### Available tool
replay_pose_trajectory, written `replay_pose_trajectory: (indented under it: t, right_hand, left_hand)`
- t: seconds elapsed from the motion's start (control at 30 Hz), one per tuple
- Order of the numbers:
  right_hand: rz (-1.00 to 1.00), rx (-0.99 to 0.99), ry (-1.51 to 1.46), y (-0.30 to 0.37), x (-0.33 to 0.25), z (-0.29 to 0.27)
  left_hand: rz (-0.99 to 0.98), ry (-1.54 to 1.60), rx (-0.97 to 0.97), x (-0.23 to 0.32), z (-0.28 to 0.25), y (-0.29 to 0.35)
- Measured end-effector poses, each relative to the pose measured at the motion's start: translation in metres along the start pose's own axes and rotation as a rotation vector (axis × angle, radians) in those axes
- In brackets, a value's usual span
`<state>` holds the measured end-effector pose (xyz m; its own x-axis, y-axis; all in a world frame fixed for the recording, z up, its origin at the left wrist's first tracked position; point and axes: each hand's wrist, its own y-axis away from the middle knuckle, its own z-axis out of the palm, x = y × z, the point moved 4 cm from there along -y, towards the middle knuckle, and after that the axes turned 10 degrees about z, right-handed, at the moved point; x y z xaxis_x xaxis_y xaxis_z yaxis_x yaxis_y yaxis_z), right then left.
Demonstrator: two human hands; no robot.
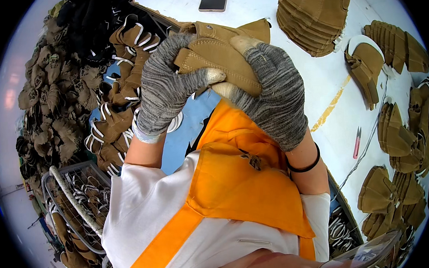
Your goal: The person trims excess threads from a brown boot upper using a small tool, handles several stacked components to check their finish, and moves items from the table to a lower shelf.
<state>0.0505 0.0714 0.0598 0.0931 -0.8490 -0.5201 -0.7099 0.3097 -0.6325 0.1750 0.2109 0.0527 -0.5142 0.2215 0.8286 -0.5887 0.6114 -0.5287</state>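
Both of my hands wear grey knitted gloves with pale fingertips. Between them I hold a tan stitched leather shoe upper point(223, 57), raised in front of the orange apron. My left hand point(162, 86) grips its left side, with the thumb pressed on the face of the piece. My right hand point(275, 86) is closed round the right side, with pale fingertips at its upper and lower edges. The tan leather continues behind the hands, where the fingers hide part of it.
A white table point(317, 81) carries a phone point(213, 0), a large stack of tan pieces point(314, 17), pink-handled tweezers point(357, 143) and several smaller stacks. Brown pieces point(54, 93) heap up at left, beside white-edged uppers point(111, 124). A wire basket point(73, 197) stands lower left.
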Motion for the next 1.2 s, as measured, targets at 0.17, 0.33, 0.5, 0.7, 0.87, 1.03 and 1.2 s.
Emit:
replay_pose_trajectory:
  t: [0.17, 0.33, 0.5, 0.7, 0.87, 1.03, 1.2]
  right_hand:
    - [0.049, -0.007, -0.155, -0.001, 0.008, 0.007]
    - [0.126, -0.068, -0.268, 0.0, 0.013, 0.01]
    - [0.185, -0.144, -0.28, -0.004, 0.006, 0.003]
    - [0.07, -0.14, -0.344, -0.023, -0.008, -0.004]
    - [0.123, 0.149, -0.298, -0.036, 0.002, -0.021]
    - [0.479, -0.042, -0.594, -0.019, 0.027, -0.016]
    - [0.546, 0.016, -0.524, 0.009, 0.064, -0.013]
  left_hand:
    - [0.107, -0.081, -0.002, 0.004, -0.001, -0.003]
    - [0.121, -0.129, -0.021, 0.009, -0.002, -0.005]
    - [0.094, -0.171, -0.004, 0.014, -0.007, -0.006]
    - [0.173, -0.043, 0.14, 0.025, -0.007, -0.012]
    - [0.094, -0.023, 0.235, 0.026, 0.005, -0.007]
    - [0.024, 0.231, 0.324, -0.002, 0.038, 0.014]
    - [-0.31, 0.256, -0.063, -0.031, 0.058, 0.033]
